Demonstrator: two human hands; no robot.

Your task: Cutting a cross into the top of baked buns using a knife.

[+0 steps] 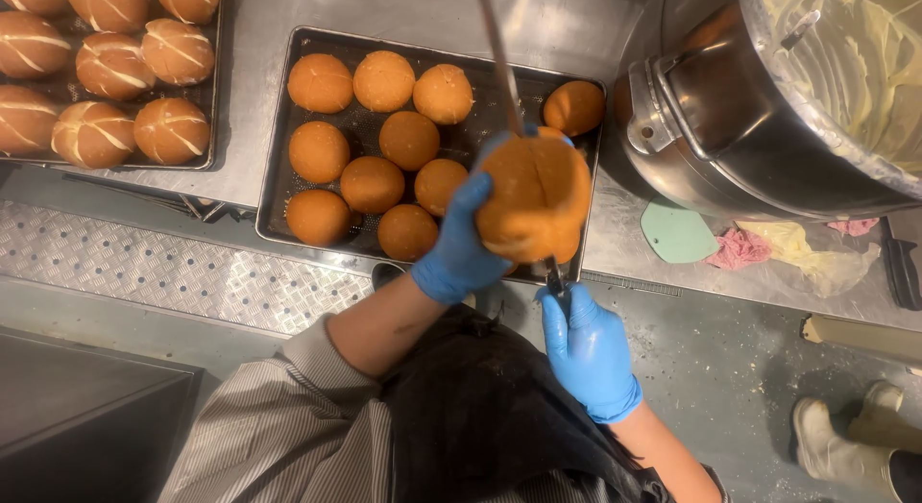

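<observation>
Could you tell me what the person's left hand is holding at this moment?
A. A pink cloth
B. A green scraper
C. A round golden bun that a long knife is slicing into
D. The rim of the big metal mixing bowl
C: the gloved left hand cups a round golden bun above the baking tray, while the right hand grips the handle of a long knife whose blade runs through the bun.
</observation>
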